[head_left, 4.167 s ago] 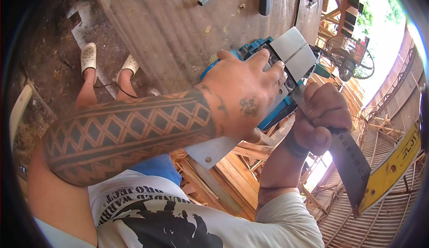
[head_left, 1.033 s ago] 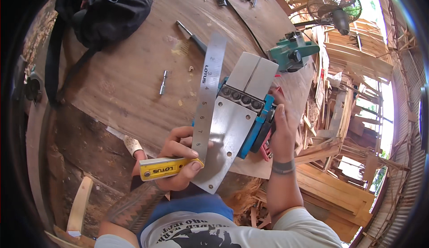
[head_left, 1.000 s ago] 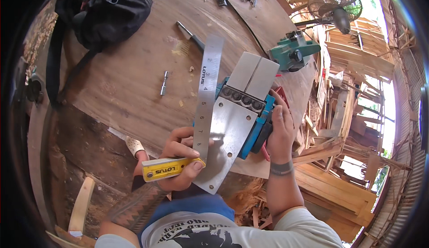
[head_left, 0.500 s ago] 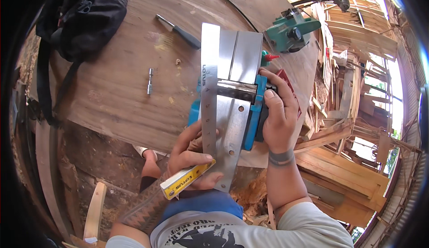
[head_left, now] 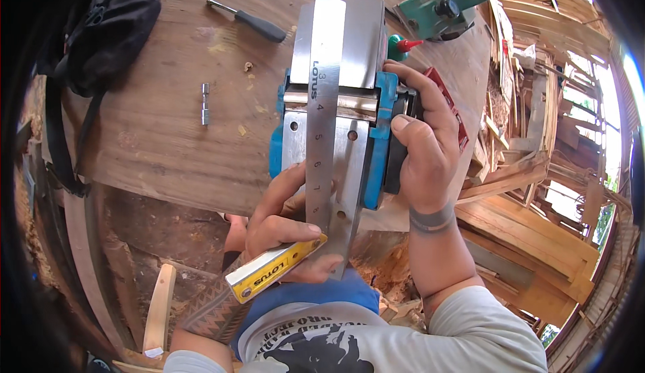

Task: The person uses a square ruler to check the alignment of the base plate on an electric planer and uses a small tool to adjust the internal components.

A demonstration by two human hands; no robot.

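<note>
One blue electric planer [head_left: 332,114] lies sole-up at the near edge of a round wooden tabletop [head_left: 168,124], its grey metal base plate facing the camera. One steel square [head_left: 324,111] rests flat along that plate, its ruled blade running lengthwise across the cutter slot. The left hand [head_left: 285,228] is closed around the square's yellow handle [head_left: 274,269] at the planer's near end, thumb on top. The right hand [head_left: 423,148] is clamped on the planer's right side, fingers curled over its dark body and red trim. The two hands sit apart, one at each side of the tool. Beyond the planer, toward the table's far edge, stands one green power tool [head_left: 440,7]. To the planer's left lie one dark-handled screwdriver [head_left: 247,21] and one small metal socket bit [head_left: 205,103]; farther left, one black bag [head_left: 101,33] hangs over the table edge.
</note>
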